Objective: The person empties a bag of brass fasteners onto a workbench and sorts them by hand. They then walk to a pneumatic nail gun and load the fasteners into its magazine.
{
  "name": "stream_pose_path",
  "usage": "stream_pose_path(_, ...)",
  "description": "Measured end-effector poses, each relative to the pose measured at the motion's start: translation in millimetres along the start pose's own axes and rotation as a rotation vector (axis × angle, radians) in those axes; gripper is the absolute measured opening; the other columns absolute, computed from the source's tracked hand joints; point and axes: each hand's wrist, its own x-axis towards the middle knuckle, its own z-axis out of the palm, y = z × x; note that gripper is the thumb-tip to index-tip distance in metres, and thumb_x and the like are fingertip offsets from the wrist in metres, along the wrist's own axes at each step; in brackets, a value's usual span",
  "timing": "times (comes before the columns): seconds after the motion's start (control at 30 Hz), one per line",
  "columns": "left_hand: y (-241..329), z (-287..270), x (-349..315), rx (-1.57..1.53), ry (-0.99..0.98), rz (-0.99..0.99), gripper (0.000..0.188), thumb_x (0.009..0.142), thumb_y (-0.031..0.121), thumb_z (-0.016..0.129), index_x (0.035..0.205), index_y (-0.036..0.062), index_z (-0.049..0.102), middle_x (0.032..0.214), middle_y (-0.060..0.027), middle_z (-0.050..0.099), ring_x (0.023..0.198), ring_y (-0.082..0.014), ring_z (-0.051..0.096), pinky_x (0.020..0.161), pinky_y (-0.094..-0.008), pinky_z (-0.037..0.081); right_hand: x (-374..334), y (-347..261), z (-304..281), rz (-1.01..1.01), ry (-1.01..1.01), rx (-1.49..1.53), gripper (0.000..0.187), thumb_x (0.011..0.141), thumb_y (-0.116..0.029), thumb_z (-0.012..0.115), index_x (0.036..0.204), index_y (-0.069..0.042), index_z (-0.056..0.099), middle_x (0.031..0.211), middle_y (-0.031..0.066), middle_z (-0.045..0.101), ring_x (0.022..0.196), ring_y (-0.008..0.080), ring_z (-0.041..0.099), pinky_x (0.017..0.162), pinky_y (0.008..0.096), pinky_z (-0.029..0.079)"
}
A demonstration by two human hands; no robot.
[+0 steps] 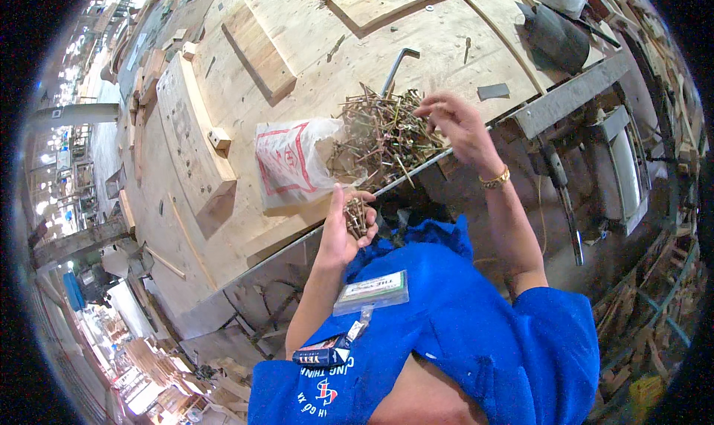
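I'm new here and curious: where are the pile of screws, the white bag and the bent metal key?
pile of screws [387, 139], head view, middle of heap.
white bag [290, 165], head view, printed side.
bent metal key [394, 64], head view, long shank.

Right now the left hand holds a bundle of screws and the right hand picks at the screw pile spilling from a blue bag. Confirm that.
Wrong on one point: the bag is white with red print, not blue. The head view shows it. The left hand does hold a bundle of screws, and the right hand picks at the pile.

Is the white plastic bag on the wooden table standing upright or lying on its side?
Lying on its side. The bag rests flat on the table, mouth facing the screw pile.
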Motion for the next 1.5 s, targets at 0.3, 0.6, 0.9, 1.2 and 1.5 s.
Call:
stream_pose_path(0.3, -15, -13, 5, -0.373, -0.174, 0.023, 0.034, 0.096, 0.037, 0.036, 0.086, 0.0085, 0.052, 0.063, -0.0052, 0.043, 0.05, -0.0192, 0.046, 0.036, -0.0284, 0.034, -31, 29, -11, 0.292, 0.303, 0.061, 0.019, 0.092, -0.004, 0.046, 0.103, 0.0, 0.062, 0.096, 0.0065, 0.067, 0.07, 0.0081, 0.06, 0.058, 0.0203, 0.045)
stream_pose_path(0.6, -16, -19, 10, -0.344, -0.067, -0.052, 0.047, 0.096, 0.052, 0.034, 0.091, 0.0103, 0.055, 0.068, -0.0051, 0.045, 0.06, -0.0208, 0.047, 0.047, -0.0304, 0.037, -25, 18, 2, 0.096, 0.346, -0.351, 0.019, 0.083, -0.016, 0.06, 0.092, -0.001, 0.068, 0.08, 0.0138, 0.068, 0.075, 0.02, 0.065, 0.071, 0.0306, 0.05)
stream_pose_path(0.9, 10, -3, 17, -0.291, -0.263, -0.06, 0.045, 0.097, 0.048, 0.031, 0.11, 0.0106, 0.052, 0.078, -0.0119, 0.059, 0.069, -0.0288, 0.061, 0.059, -0.0427, 0.052, 64, 10, 39, 0.126, -0.16, -0.922, 0.026, 0.072, -0.026, 0.06, 0.078, -0.003, 0.069, 0.079, 0.0221, 0.065, 0.075, 0.0355, 0.064, 0.07, 0.0424, 0.051)
stream_pose_path(1.2, 20, -32, 8, -0.433, -0.569, -0.049, 0.049, 0.097, 0.048, 0.032, 0.127, 0.0124, 0.045, 0.109, -0.0196, 0.059, 0.098, -0.0385, 0.06, 0.09, -0.0562, 0.045, 82, 4, 54, 0.366, -0.107, -1.174, 0.027, 0.067, -0.024, 0.06, 0.067, 0.002, 0.065, 0.06, 0.02, 0.061, 0.056, 0.0292, 0.06, 0.057, 0.0395, 0.047)
stream_pose_path(1.5, 4, -46, -8, -0.417, -0.624, -0.099, 0.051, 0.096, 0.05, 0.034, 0.128, 0.0112, 0.045, 0.118, -0.0211, 0.055, 0.105, -0.0403, 0.056, 0.094, -0.054, 0.044, 85, 10, 50, 0.525, -0.063, -1.063, 0.031, 0.066, -0.027, 0.064, 0.064, 0.004, 0.064, 0.058, 0.0139, 0.061, 0.052, 0.022, 0.058, 0.05, 0.0356, 0.047)
